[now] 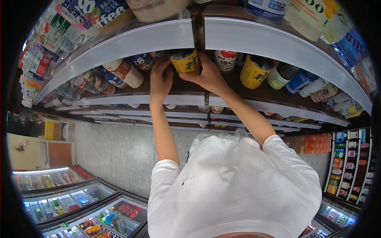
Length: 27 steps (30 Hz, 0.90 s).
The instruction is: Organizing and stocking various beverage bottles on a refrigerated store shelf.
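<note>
My right hand [208, 73] grips a yellow-labelled drink bottle [185, 63] on the shelf, its thumb across the front near the base. At the bottle's left side is my left hand [162, 74], fingers curled and reaching in beside it; whether they touch it is not plain. The bottle's top is hidden behind the price rail above. A white bottle with a red picture [226, 61] stands just right of my right hand. Further right is a second yellow-labelled bottle [256, 72]. Dark blue bottles [142, 62] and a brown-and-white bottle [126, 73] stand to the left.
A grey price rail [125, 38] overhangs the bottles, and a lower rail [119, 99] edges their shelf. Several lower shelves run beneath. Behind me lie the grey tiled floor [113, 148] and glass-topped freezers [74, 202]. Red-orange bottle packs [318, 144] stand at the right.
</note>
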Tool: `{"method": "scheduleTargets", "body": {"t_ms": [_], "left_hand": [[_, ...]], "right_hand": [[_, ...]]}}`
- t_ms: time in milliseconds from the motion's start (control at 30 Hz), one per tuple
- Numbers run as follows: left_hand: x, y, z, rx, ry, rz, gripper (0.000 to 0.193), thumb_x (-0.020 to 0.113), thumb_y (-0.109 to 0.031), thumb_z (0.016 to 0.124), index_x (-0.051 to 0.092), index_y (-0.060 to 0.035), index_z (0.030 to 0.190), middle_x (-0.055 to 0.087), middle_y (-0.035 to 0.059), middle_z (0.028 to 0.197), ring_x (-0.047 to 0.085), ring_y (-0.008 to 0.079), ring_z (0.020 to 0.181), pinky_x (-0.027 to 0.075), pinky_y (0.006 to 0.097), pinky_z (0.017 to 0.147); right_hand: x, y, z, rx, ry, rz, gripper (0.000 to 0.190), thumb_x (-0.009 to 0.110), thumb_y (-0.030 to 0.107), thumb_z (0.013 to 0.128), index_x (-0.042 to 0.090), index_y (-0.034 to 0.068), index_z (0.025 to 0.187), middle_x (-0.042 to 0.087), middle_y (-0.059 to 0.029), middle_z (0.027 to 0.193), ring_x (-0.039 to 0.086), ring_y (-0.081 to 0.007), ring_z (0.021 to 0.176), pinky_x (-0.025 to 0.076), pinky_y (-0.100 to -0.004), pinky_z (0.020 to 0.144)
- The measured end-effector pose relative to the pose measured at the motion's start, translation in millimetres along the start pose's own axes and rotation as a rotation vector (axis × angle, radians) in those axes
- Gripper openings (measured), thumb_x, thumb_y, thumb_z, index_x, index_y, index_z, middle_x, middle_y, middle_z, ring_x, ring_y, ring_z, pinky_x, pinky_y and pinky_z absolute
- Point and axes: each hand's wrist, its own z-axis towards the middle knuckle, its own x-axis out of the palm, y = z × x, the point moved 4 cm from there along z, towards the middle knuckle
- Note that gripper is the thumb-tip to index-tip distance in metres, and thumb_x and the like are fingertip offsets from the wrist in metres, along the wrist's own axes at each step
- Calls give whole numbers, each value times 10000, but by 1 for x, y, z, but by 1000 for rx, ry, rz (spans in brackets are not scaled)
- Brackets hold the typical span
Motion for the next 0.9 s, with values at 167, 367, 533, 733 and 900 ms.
{"method": "scheduleTargets", "body": {"t_ms": [167,367,533,733,900], "left_hand": [[9,13,2,-31,-341,44,320,643,1,830,556,39,1136,598,146,1080,621,227,981,485,306,853],[9,9,12,-25,-422,324,479,783,-151,742,537,36,1108,549,162,1038,499,331,970,410,427,861],[-5,10,13,-32,-529,248,653,817,-264,740,459,43,1192,500,215,1076,450,372,1018,381,468,884],[-16,15,7,-105,-642,371,685,754,-237,781,349,91,1225,397,281,1157,384,448,1088,311,522,951],[-13,7,10,-73,-634,450,660,729,-199,793,339,94,1238,374,302,1214,356,459,1151,289,533,985]], "right_hand": [[-5,22,-1,-38,-61,-88,626,778,267,651,494,-16,1132,628,-210,1016,628,-364,927,503,-402,813],[-17,14,-16,-169,-200,-276,607,790,284,630,492,-30,1056,615,-214,936,628,-382,877,508,-435,750],[-21,22,-19,-4,-178,-384,620,785,301,675,476,-39,1091,610,-222,952,649,-368,853,535,-423,716],[-18,23,-11,55,-161,-458,542,745,304,754,484,-87,1023,640,-202,795,667,-358,704,551,-408,620],[-16,25,-4,100,-120,-510,508,707,303,814,490,-115,1003,640,-194,690,666,-354,641,550,-400,583]]}}
